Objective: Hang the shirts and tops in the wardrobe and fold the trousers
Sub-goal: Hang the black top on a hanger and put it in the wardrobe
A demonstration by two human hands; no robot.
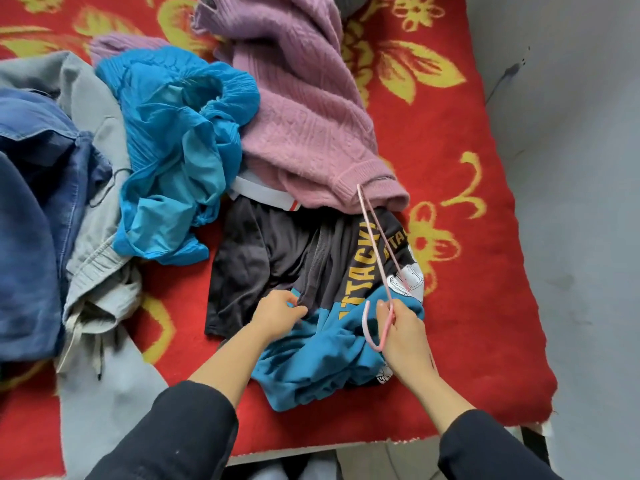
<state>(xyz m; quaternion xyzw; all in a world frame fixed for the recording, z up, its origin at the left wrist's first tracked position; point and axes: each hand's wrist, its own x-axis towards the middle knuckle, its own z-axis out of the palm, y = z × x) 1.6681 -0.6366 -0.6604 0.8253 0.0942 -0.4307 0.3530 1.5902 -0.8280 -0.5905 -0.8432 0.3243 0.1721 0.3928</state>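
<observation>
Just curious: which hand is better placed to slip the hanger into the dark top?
Probably the right hand: it grips the pink hanger over the top; the left hand pinches the fabric.

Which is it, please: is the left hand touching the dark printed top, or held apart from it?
Touching. The head view shows the left hand pinching a fold of the dark printed top.

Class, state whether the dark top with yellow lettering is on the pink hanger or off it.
Off it. The dark top lies crumpled on the red blanket; the right hand holds the pink hanger outside its fabric.
</observation>
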